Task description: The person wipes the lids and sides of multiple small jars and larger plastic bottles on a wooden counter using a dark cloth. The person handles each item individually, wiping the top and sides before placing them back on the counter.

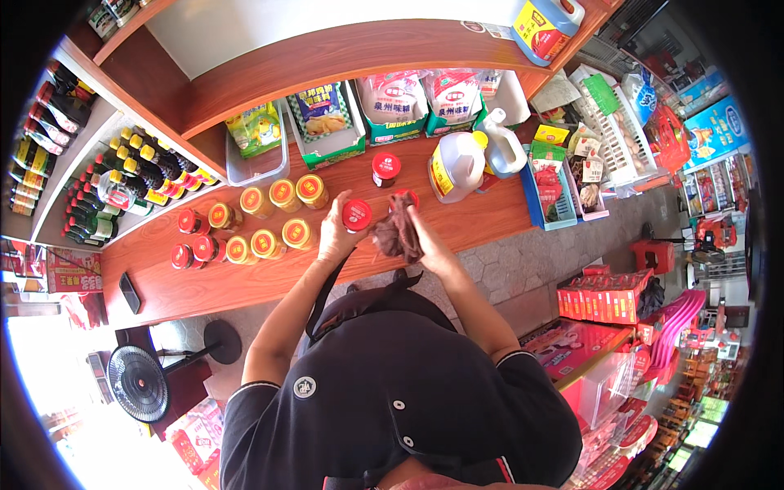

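Note:
My left hand (335,236) is around a red-lidded jar (357,215), fingers along its left side and thumb below the lid. A crumpled brown cloth (398,231) is in my right hand (433,246), just right of that jar. Partly behind the cloth shows another red lid (411,198). Farther back on the wooden counter (202,293) stands a dark jar with a red lid (386,168). To the left, jars with yellow-rimmed lids (267,243) and red-lidded jars (208,247) form two rows.
Seasoning bags in open cartons (392,113) and a clear plastic bin (257,147) line the counter's back. Two large jugs (456,168) stand right of the jars. Bottles fill the left shelves (131,165). A phone (129,293) lies near the left end; a blue basket (551,190) sits right.

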Action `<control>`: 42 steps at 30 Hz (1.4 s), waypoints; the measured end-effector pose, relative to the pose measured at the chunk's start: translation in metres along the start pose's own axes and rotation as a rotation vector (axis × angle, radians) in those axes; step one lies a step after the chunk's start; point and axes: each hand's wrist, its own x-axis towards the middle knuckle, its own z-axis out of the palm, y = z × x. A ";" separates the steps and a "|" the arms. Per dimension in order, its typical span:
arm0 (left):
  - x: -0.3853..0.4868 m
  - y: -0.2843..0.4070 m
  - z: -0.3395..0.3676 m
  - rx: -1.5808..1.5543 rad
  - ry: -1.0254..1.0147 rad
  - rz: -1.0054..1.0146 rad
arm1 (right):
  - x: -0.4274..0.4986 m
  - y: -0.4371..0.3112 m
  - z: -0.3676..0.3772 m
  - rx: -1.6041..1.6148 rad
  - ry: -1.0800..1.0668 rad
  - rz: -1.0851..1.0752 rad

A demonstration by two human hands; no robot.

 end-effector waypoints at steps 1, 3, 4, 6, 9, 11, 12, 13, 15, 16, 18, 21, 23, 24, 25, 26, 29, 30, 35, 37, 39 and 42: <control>0.000 -0.004 0.009 0.045 -0.001 0.010 | 0.001 -0.006 -0.008 -0.029 -0.029 -0.055; 0.001 -0.012 0.020 0.039 -0.011 0.045 | 0.003 -0.016 -0.012 -0.108 0.068 -0.172; 0.002 -0.014 0.024 0.028 -0.011 0.051 | 0.002 -0.022 -0.012 -0.149 0.116 -0.229; 0.005 -0.022 0.030 0.033 -0.014 0.055 | -0.003 -0.037 -0.009 -0.143 0.042 -0.159; 0.006 -0.031 0.038 0.081 0.010 0.071 | 0.010 -0.039 -0.016 -0.158 0.014 -0.166; 0.006 -0.033 0.035 0.062 -0.046 0.034 | 0.022 -0.037 -0.017 -0.171 0.048 -0.205; 0.006 -0.024 0.032 0.055 -0.056 0.026 | 0.028 -0.036 -0.020 -0.131 0.039 -0.222; 0.005 -0.017 0.027 0.046 -0.065 0.017 | 0.034 -0.036 -0.023 -0.091 0.030 -0.237; 0.007 -0.017 0.003 0.102 -0.039 0.151 | 0.037 -0.043 -0.019 -0.098 0.011 -0.254; 0.018 -0.017 -0.016 0.193 -0.005 0.181 | 0.031 -0.055 -0.008 -0.146 0.001 -0.261; 0.047 0.004 -0.053 0.412 0.124 0.248 | 0.031 -0.061 0.001 -0.139 0.089 -0.292; 0.068 -0.024 -0.084 0.759 0.013 0.093 | 0.038 -0.064 -0.002 -0.126 0.029 -0.241; 0.067 -0.065 -0.077 0.943 0.018 0.078 | 0.046 -0.059 -0.003 -0.201 0.049 -0.227; 0.073 -0.064 -0.075 0.928 -0.031 0.033 | 0.046 -0.057 0.000 -0.241 0.120 -0.199; 0.078 -0.062 -0.072 0.914 -0.081 -0.011 | 0.052 -0.050 -0.010 -0.308 0.153 -0.230; 0.082 -0.059 -0.070 0.900 -0.132 -0.054 | 0.059 -0.044 -0.019 -0.378 0.187 -0.258; 0.083 -0.068 -0.071 0.808 -0.141 0.041 | 0.074 -0.030 -0.030 -0.538 0.225 -0.357; 0.077 -0.069 -0.072 0.801 -0.121 0.105 | 0.067 -0.038 -0.019 -0.490 0.138 -0.355; 0.067 0.038 -0.066 0.479 -0.025 0.152 | 0.080 -0.032 0.023 -0.914 0.056 -0.648; 0.064 0.065 -0.064 0.400 -0.001 0.289 | 0.095 -0.009 0.049 -1.101 0.146 -0.933; 0.060 0.095 -0.068 0.399 -0.045 0.234 | 0.096 -0.023 0.066 -1.020 0.211 -0.834; 0.053 0.127 -0.087 0.399 -0.062 0.258 | 0.112 -0.067 0.062 -0.782 0.020 -0.242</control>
